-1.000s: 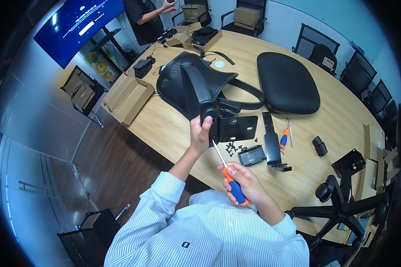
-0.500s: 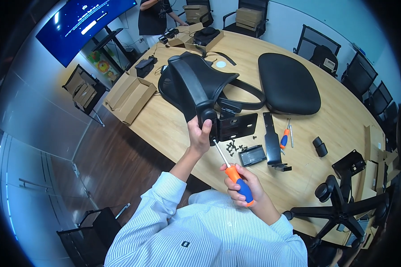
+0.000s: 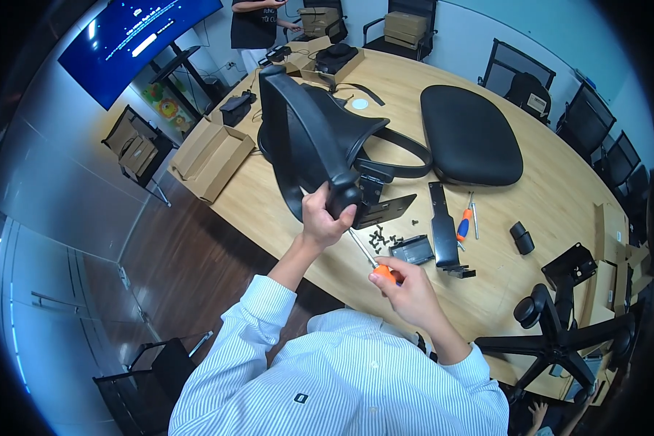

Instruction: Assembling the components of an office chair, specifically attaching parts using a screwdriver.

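— Pale wooden table [image 3: 487, 301] below. Grips?
— Left hand [image 3: 321, 220] wrapped around near end of curved black plastic armrest [image 3: 307, 122]; right hand [image 3: 416, 299] holds orange-and-blue screwdriver [image 3: 384, 272].
— Alignment?
— Silvery shaft [image 3: 363, 248] slants up-left toward left thumb [image 3: 347, 216]; tip hidden.

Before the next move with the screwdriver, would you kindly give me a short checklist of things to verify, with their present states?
1. Left hand grips the lower end of the curved black bar: ok.
2. Right hand holds the screwdriver by its handle: ok.
3. Screwdriver tip is seated: cannot tell; it is hidden by the left hand.
4. Loose screws are close by: ok, on the table, left of the black plastic cover.
5. Spare screwdriver is out of the way: ok, lying beyond the right hand.
6. Seat cushion is clear of both hands: ok.
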Tool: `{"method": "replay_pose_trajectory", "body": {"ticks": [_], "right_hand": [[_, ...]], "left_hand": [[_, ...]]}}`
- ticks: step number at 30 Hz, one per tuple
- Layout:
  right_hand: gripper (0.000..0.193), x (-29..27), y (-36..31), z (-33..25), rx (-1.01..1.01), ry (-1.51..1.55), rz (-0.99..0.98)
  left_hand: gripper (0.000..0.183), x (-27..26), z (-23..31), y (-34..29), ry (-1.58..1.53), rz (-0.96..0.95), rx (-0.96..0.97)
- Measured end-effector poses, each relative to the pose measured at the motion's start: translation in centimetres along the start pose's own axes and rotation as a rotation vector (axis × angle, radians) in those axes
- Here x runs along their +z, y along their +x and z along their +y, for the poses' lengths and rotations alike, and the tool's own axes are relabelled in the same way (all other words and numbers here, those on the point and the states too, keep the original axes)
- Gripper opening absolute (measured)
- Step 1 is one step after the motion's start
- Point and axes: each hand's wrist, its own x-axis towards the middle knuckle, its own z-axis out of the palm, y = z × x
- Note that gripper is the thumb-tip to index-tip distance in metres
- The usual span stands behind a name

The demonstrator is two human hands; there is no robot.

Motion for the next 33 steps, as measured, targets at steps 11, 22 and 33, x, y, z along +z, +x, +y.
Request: {"method": "replay_pose_trajectory", "body": {"ticks": [11,22,33], "right_hand": [[0.041,0.9,-0.9,1.2,0.213,0.714,-0.213],[0.035,1.1,0.2,3.5,0.007,0.104,0.064],[0.031,0.5,-0.2,1.8,0.236,0.354,-0.084]], "left_hand": [[0.053,0.3,-0.3,0.2,0.016,0.054,0.135],[0.055,0.7,-1.7,-0.2,-0.010,0.066,0.125],[0.054,1.1,-1.6,-0.7,-0.016,0.035,0.125]]}}
